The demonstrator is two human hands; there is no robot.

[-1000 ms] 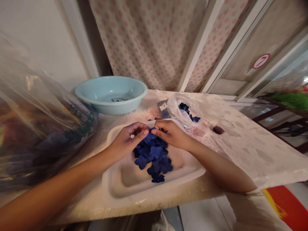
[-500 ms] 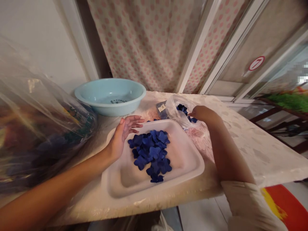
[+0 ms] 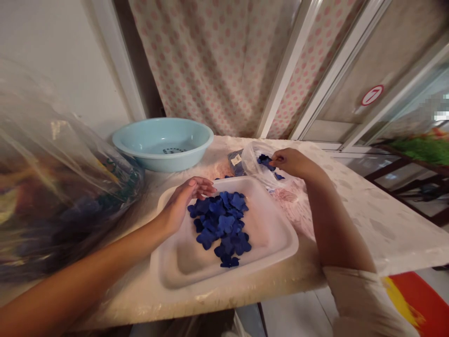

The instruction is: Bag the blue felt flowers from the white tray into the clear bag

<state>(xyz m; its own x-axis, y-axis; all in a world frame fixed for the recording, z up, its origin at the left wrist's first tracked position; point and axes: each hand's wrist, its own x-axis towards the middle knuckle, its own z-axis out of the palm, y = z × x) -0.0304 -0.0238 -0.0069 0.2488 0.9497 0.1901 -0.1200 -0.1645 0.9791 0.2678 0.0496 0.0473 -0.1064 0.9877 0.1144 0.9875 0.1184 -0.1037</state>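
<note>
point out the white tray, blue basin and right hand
White tray (image 3: 264,227), head view, bare floor
Blue basin (image 3: 168,163), head view, outer front wall
Right hand (image 3: 293,163), head view, back of the hand

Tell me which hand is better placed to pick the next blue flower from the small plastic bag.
Probably the right hand: it is at the blue flowers in the small plastic bag, while the left hand hovers over the left side of the tray, farther away.

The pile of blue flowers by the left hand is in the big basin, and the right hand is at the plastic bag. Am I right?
Not quite: the head view shows that pile of blue flowers in the white tray, not the big basin. The rest is right.
</note>
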